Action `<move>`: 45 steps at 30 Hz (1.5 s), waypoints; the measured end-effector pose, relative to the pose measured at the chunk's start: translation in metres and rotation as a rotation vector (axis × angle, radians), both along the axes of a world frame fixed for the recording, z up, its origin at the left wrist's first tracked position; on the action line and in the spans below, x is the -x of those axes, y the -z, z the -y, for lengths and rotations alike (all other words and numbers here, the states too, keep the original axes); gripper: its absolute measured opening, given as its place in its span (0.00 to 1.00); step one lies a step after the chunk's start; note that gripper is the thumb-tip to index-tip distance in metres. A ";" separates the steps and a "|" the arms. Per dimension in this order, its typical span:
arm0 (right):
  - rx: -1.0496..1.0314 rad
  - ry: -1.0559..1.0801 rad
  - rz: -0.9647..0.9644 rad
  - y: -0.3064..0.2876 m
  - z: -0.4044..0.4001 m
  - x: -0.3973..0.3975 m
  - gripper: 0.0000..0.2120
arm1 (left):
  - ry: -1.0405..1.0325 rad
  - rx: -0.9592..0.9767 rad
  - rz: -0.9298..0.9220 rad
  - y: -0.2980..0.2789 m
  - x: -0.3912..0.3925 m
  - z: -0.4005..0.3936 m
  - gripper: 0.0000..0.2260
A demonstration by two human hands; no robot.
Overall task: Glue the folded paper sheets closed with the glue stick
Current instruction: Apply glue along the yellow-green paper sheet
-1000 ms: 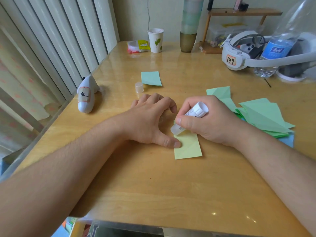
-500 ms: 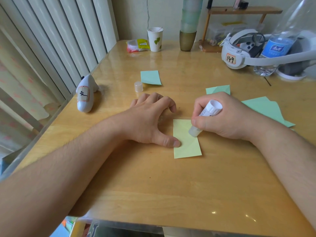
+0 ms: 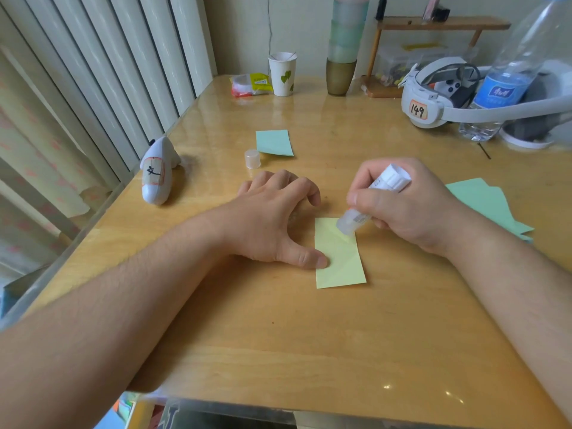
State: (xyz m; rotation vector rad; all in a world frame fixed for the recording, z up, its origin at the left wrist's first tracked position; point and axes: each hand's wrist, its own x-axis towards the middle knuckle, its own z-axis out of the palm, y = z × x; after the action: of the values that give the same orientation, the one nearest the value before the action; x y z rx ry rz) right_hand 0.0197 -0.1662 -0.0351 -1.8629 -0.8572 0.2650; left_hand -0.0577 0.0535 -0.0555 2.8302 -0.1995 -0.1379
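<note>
The right hand (image 3: 411, 205) is gripping the glue stick (image 3: 370, 204) with fingers curled round its barrel, tilting it so the tip is touching the far end of the yellow folded paper (image 3: 339, 255). The left hand (image 3: 272, 221) is resting at nine o'clock from that sheet, fingers loosely bent on the counter (image 3: 278, 335) and holding nothing, its thumb pressing the sheet's left edge to pin it. Judging by this, glue is only now being laid on this sheet, so pressing it closed is yet to come. At three o'clock of the right hand, a pile of green sheets (image 3: 483, 202) is lying partly hidden by the wrist, seemingly waiting their turn, though whether any are glued I cannot tell. At twelve o'clock of the left hand, the glue cap (image 3: 252, 158) is standing just beside a single green folded sheet (image 3: 274, 142), possibly finished. The counter is glossy wood, reflecting light. Toward its far edge are a paper cup (image 3: 282, 74), a headset labelled 149 (image 3: 433, 100) and a water bottle (image 3: 510, 75); pale vertical blinds (image 3: 108, 72) are lining the wall at nine o'clock.
</note>
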 end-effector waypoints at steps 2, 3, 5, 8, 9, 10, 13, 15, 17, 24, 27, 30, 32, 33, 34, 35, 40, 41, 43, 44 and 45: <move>0.042 -0.023 0.030 0.004 -0.007 0.005 0.05 | -0.005 -0.027 0.008 0.002 0.000 0.002 0.38; 0.057 -0.032 0.039 0.005 -0.010 0.007 0.05 | -0.010 -0.038 0.017 0.003 0.000 0.002 0.39; 0.081 -0.043 0.062 0.008 -0.014 0.010 0.07 | -0.019 -0.049 0.031 0.004 0.000 0.004 0.41; 0.113 -0.051 0.090 0.011 -0.016 0.011 0.07 | -0.020 -0.047 0.038 0.005 -0.001 0.004 0.42; 0.122 -0.049 0.097 0.011 -0.016 0.011 0.07 | -0.020 -0.047 0.038 0.005 -0.002 0.004 0.42; 0.129 -0.047 0.103 0.011 -0.016 0.011 0.07 | -0.020 -0.047 0.039 0.005 -0.002 0.004 0.42; 0.155 -0.039 0.116 0.012 -0.016 0.010 0.07 | -0.019 -0.054 0.038 0.005 -0.002 0.004 0.42; 0.184 -0.039 0.124 0.013 -0.017 0.010 0.08 | -0.020 -0.055 0.040 0.006 -0.002 0.003 0.42; 0.200 -0.041 0.131 0.013 -0.017 0.010 0.08 | -0.021 -0.051 0.039 0.006 -0.002 0.004 0.42; 0.252 -0.048 0.141 0.004 -0.006 0.008 0.10 | -0.012 -0.033 0.023 0.004 0.000 0.003 0.43; 0.312 -0.025 0.144 -0.001 0.004 0.006 0.09 | -0.002 -0.025 0.018 0.003 0.001 0.002 0.44; 0.343 -0.008 0.155 -0.001 0.007 0.003 0.10 | 0.012 -0.024 0.005 0.002 0.002 0.001 0.43; 0.352 -0.001 0.162 -0.001 0.007 0.004 0.10 | 0.015 -0.021 -0.003 0.002 0.002 0.001 0.42; 0.354 0.001 0.164 -0.001 0.007 0.003 0.11 | 0.016 -0.020 -0.005 0.001 0.002 0.001 0.42; 0.350 0.003 0.165 -0.001 0.007 0.003 0.11 | 0.016 -0.019 -0.007 0.001 0.002 0.002 0.42; 0.339 0.006 0.164 0.000 0.007 0.003 0.12 | 0.017 -0.019 -0.010 0.001 0.002 0.002 0.42; 0.127 0.039 0.099 -0.002 0.009 -0.003 0.13 | 0.023 -0.022 -0.012 0.000 0.003 0.002 0.41; 0.098 0.039 0.105 -0.001 0.008 -0.002 0.13 | 0.024 -0.023 -0.011 0.000 0.003 0.002 0.41; 0.074 0.032 0.134 0.001 0.002 0.000 0.12 | 0.024 -0.023 -0.008 0.000 0.003 0.002 0.42; 0.074 0.027 0.140 0.002 -0.001 0.002 0.11 | 0.023 -0.023 -0.008 0.000 0.002 0.002 0.42; 0.080 0.017 0.135 0.004 -0.004 0.005 0.10 | 0.022 -0.024 -0.006 0.001 0.002 0.002 0.42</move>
State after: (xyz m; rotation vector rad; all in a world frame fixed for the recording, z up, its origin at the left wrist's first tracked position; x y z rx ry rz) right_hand 0.0151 -0.1620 -0.0393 -1.9792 -0.9338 0.1660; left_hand -0.0602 0.0516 -0.0561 2.8519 -0.2297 -0.1541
